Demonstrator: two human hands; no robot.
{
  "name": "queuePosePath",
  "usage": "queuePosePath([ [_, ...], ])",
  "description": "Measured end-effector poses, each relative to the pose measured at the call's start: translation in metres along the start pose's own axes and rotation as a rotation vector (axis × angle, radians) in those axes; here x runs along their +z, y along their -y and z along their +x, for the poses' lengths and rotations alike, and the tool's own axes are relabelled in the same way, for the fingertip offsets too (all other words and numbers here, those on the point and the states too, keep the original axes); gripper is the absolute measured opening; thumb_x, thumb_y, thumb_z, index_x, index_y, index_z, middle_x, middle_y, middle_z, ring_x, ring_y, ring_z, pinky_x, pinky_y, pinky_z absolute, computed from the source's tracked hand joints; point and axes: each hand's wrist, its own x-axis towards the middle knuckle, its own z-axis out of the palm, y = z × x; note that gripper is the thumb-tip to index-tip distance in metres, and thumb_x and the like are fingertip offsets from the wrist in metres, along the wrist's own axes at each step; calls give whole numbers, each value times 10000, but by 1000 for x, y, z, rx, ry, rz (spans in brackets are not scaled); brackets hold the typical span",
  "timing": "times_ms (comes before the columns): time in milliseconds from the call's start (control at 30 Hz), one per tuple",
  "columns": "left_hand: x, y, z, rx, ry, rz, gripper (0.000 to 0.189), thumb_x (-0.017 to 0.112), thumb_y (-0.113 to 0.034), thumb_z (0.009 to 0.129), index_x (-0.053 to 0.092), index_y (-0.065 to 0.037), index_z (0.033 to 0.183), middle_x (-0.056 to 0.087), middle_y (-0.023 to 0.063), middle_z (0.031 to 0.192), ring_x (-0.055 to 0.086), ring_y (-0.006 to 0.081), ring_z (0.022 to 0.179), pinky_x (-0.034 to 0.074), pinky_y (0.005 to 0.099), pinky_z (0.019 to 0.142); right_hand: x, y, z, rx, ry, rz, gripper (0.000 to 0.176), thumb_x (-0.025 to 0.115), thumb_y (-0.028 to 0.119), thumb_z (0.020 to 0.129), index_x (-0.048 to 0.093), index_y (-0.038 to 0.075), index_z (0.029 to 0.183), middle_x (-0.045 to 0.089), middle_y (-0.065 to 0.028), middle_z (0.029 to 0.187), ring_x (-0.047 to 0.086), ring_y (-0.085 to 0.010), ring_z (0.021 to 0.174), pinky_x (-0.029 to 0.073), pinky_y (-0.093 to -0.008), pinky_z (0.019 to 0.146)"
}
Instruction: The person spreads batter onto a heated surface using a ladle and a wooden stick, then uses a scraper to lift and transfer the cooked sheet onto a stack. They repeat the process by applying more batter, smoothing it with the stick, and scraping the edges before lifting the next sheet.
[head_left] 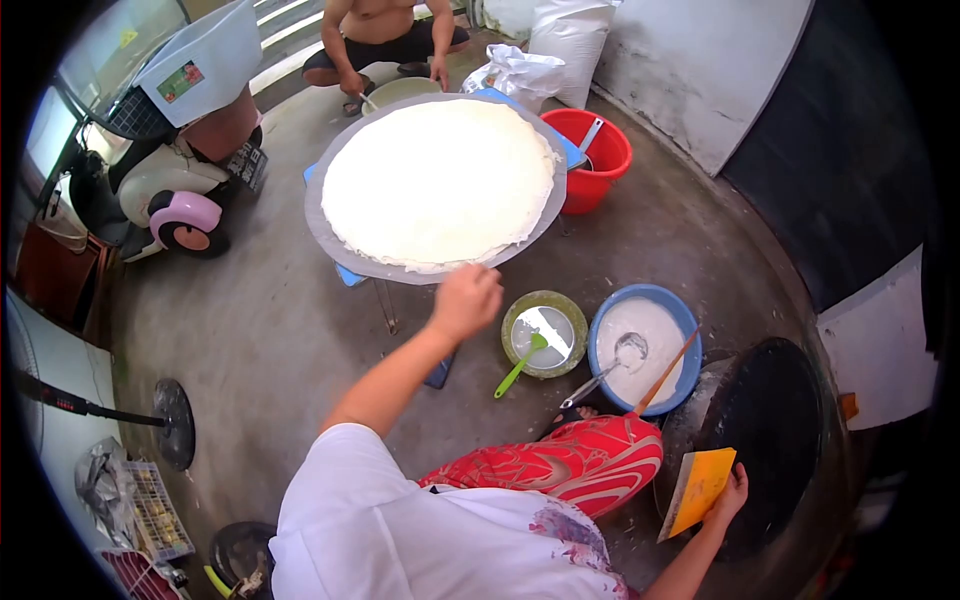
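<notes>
A wide, pale round sheet (440, 180) lies on a grey round board (325, 225) on a low stand. My left hand (468, 302) is closed at the board's near edge, its fingers curled by the sheet's rim; what they hold, if anything, is hidden. Down at the right, my right hand (733, 494) grips a yellow scraper (702, 488) beside a large black round pan (770, 440). Between my hands are a green bowl (572, 365) with a green brush (520, 367) and a blue basin (610, 310) of white batter with a ladle (597, 385).
Beyond the board another person (385, 25) squats, hands at a pale bowl (400, 92). A red bucket (610, 150) and white sacks (572, 45) stand at the back right. A scooter (175, 190) and a fan base (174, 425) are on the left.
</notes>
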Motion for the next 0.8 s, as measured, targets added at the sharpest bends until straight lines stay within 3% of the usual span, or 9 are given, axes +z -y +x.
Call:
queuePosePath([
  [133,85,-36,10,-361,274,-700,314,639,-247,743,540,-66,980,535,101,918,558,247,809,472,328,617,-1,7,-17,19,-38,16,308,474,30,858,472,44,1166,586,-112,997,583,-175,846,464,-248,725],
  [200,111,-41,42,-1208,145,-1920,329,620,-209,788,488,-80,1060,524,97,990,568,237,821,484,304,620,-4,10,-24,11,-49,30,300,471,37,863,479,44,1162,585,-114,999,584,-178,848,465,-249,726],
  [233,127,-36,56,-1202,158,-1928,329,620,-209,788,488,-80,1060,524,97,990,568,237,821,484,304,620,-5,12,-29,21,-47,38,307,480,37,860,471,49,1166,581,-124,1014,583,-186,872,469,-262,750],
  [300,155,-26,86,-1282,-244,-2171,360,587,-105,807,431,-74,1130,502,98,1058,566,237,886,498,287,650,-10,13,-34,24,-57,52,314,489,38,857,463,54,1170,576,-134,1029,582,-194,897,473,-275,774],
  [333,158,-26,98,-1276,-231,-2181,360,587,-105,807,431,-74,1130,502,98,1058,566,237,886,498,287,650,-14,9,-35,21,-68,60,311,483,38,860,465,55,1170,575,-134,1033,581,-196,902,472,-277,781],
  [400,161,-25,113,-1348,-723,-2257,300,529,-15,819,438,-29,1105,502,116,1067,556,248,935,507,298,694,-20,6,-37,12,-84,72,307,476,38,863,467,56,1169,573,-135,1037,580,-198,906,470,-279,788],
  [500,160,-24,114,-1332,-814,-2187,293,506,15,817,427,6,1099,501,128,1052,558,259,927,507,326,749,-23,2,-43,34,-114,66,268,449,74,885,493,47,1149,561,-99,1072,571,-177,903,456,-258,776],
  [567,152,-29,96,-1342,-820,-2157,287,485,39,814,419,28,1093,501,143,1046,552,269,932,497,340,797,-24,-2,-42,41,-134,30,261,436,83,893,496,50,1145,558,-94,1073,563,-179,916,452,-260,784],
  [800,63,-49,-51,-1317,-260,-2111,375,466,86,784,379,35,1145,477,185,1097,512,317,1002,446,396,890,-7,-16,-21,67,4,66,269,430,90,893,489,52,1153,555,-95,1074,561,-188,917,451,-270,796],
])
